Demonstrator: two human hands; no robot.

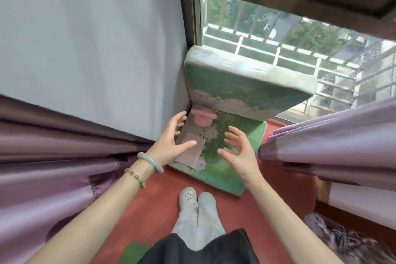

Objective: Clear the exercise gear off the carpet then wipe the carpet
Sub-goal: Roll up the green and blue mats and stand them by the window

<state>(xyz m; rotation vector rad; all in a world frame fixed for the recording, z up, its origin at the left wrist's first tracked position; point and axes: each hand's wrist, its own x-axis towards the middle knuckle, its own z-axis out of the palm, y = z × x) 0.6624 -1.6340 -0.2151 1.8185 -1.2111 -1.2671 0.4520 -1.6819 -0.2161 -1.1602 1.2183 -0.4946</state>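
A thick green folding mat (227, 169) with a flower print lies on the red carpet (158, 206) in the corner under the window. Its upper section (240, 90) stands raised against the window sill. On the flat section sit a pink round object (203, 117) and a pale pink flat pad (190, 150). My left hand (171, 143) hovers over the pad with fingers spread, holding nothing. My right hand (237, 152) is also open, above the mat's middle, touching nothing.
A grey wall (90, 45) closes the left side. Purple curtains hang at left (53, 167) and right (334, 141). My white shoes (197, 199) stand on the carpet just short of the mat. A patterned cloth heap (342, 240) lies at the lower right.
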